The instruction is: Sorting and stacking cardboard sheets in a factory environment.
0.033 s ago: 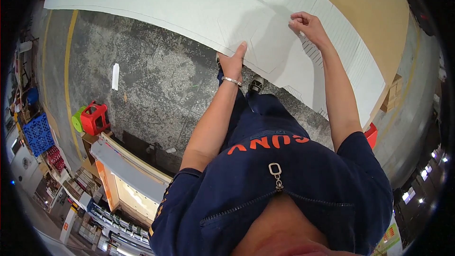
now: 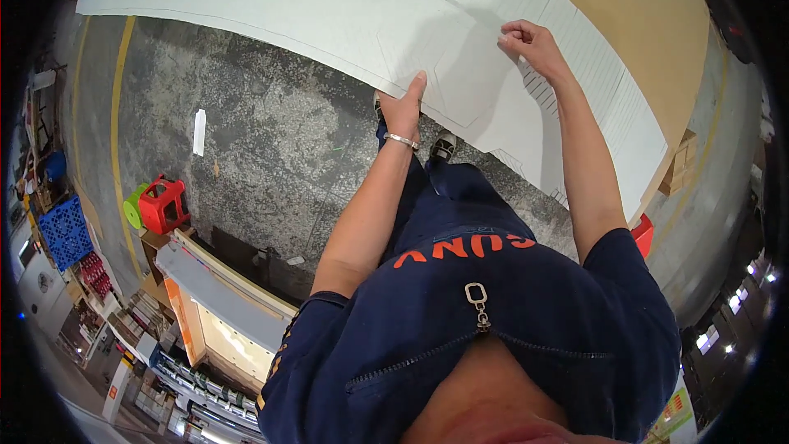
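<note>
A large white sheet (image 2: 312,12) with thin drawn or cut lines spans the upper part of the view. At its near edge is my left hand (image 2: 403,111), thumb on top and fingers hidden underneath, closed on the sheet. My right hand (image 2: 538,49) is over the sheet farther right, with bent fingers and the thumb drawn close to them. Whatever lies between those fingertips, if anything, is too small to make out. Beside that hand, a row of short dark slits (image 2: 541,92) runs along the sheet.
Brown board (image 2: 649,8) shows beyond the sheet's far right edge. A red stool (image 2: 164,204) and a green round thing (image 2: 133,207) stand on the floor at left, near a grey-topped cabinet (image 2: 222,288). A white strip (image 2: 200,133) lies on the speckled floor.
</note>
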Demonstrator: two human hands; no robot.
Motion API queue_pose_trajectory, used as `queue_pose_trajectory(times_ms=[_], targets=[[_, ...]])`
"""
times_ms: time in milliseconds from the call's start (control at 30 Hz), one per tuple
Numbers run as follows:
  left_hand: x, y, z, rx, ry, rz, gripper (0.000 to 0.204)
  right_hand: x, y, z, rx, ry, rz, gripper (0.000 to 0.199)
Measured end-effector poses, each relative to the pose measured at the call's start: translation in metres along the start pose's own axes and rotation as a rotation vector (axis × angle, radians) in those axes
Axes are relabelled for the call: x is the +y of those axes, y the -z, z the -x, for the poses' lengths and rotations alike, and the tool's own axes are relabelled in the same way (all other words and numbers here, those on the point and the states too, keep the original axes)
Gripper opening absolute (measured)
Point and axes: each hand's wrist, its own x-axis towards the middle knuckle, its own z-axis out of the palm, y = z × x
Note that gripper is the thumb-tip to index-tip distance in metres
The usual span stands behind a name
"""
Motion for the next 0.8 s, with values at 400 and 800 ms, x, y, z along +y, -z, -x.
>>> queue_pose_trajectory(times_ms=[400, 800], targets=[[0.009, -0.002, 0.004, 0.049, 0.028, -0.075, 0.059, -0.004, -0.007, -0.008, -0.041, -0.073, -0.012, 0.029], [0.003, -0.001, 0.004, 0.023, 0.044, -0.028, 0.060, -0.001, -0.004, -0.006, -0.053, -0.100, -0.041, 0.029]])
